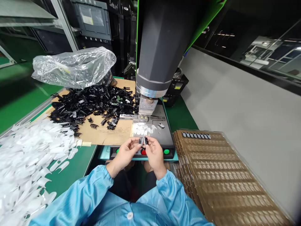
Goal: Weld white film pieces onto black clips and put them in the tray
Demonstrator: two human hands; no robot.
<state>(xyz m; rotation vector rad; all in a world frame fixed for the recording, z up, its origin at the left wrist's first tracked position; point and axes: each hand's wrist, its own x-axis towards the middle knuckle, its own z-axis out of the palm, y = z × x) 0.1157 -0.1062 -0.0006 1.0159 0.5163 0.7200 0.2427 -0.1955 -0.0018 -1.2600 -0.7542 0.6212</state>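
Observation:
My left hand (pixel 127 153) pinches a small black part (pixel 141 141) between thumb and fingers. Close beside it, my right hand (pixel 154 153) grips another small black part (pixel 146 141). Both hands are above the front edge of the machine base (pixel 164 133), over its red button (pixel 143 152). Just beyond them, small white pieces (pixel 144 128) lie on the base below the press head (pixel 147 105). Whether the two held parts touch each other is too small to tell.
Black parts (pixel 94 102) are heaped on cardboard (pixel 117 135) at the left, behind a pile of white pieces (pixel 30 157). A clear plastic bag (pixel 75 67) lies beyond. Stacked brown trays (pixel 211 163) stand at the right; the top one holds a row of parts (pixel 196 135).

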